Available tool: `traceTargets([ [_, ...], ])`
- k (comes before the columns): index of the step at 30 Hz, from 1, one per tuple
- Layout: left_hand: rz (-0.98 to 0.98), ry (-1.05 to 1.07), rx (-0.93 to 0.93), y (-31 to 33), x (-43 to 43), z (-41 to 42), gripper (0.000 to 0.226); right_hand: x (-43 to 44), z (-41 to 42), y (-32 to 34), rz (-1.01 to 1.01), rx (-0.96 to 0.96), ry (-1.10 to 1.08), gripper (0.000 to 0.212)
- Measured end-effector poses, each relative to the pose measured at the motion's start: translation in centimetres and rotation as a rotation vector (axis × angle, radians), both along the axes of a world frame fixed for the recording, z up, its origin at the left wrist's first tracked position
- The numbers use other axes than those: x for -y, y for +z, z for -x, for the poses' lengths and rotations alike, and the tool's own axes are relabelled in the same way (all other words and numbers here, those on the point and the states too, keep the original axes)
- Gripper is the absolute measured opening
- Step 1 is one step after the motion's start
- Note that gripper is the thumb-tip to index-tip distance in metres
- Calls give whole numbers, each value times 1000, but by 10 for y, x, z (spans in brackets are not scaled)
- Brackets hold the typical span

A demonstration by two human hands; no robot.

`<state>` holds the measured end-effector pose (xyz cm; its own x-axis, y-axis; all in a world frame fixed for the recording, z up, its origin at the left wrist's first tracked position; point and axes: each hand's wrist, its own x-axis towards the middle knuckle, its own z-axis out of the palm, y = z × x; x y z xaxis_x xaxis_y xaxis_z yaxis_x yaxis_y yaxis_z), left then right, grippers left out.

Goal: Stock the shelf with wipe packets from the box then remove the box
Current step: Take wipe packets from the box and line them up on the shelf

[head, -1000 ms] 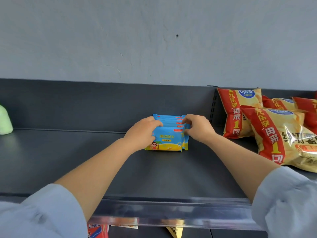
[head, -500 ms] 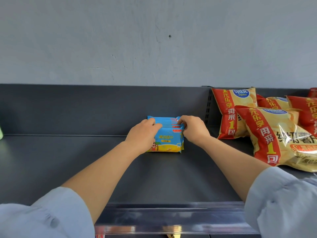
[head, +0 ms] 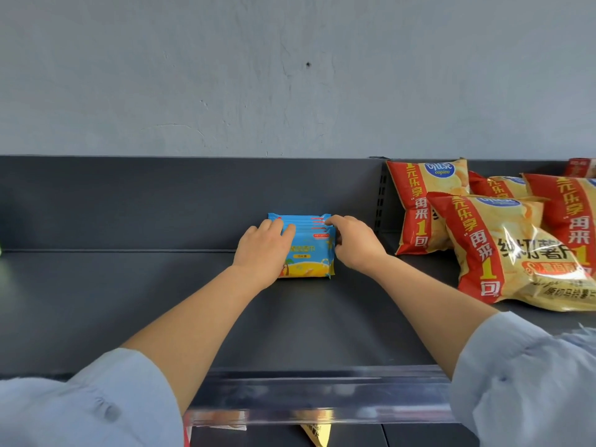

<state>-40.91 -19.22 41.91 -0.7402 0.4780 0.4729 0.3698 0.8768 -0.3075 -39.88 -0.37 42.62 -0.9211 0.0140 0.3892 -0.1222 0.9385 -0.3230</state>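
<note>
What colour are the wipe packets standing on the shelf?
The flat plastic wipe packets are light blue, with a yellow-orange beach scene below; head view.

pale blue sleeves, bare forearms

the person wears a top of soft, matt, pale grey-blue cloth. the left sleeve (head: pixel 96 404) ends near the elbow in a wide, rounded cuff, and what looks like a small dark button (head: pixel 111 412) puckers the cloth around it. the right sleeve (head: pixel 522 375) has the same colour and cut, a like dark dot (head: pixel 503 379), and a ruffled edge on its outer side. below both cuffs the forearms are bare down to the left hand (head: pixel 263 250) and right hand (head: pixel 356 245).
</note>
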Motion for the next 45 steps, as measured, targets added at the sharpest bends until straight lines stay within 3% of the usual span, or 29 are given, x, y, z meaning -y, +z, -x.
traceTargets([
  [7,-15,49,25,-8,-4,-8,76,-3,-20,0,-62,63,-34,61],
  [18,-47,114,57,-7,5,-61,44,-2,-66,-7,-185,100,-35,59],
  [21,-65,119,73,-5,11,-80,45,1,-85,-5,-210,91,-34,55],
  [34,-105,40,50,-6,38,-206,52,23,-224,-6,-280,91,-103,48],
  [38,-111,11,69,-14,36,-250,38,21,-271,-17,-282,110,-139,42],
  [45,-112,-15,143,-43,15,-314,35,-1,-344,-46,-298,188,-152,45],
])
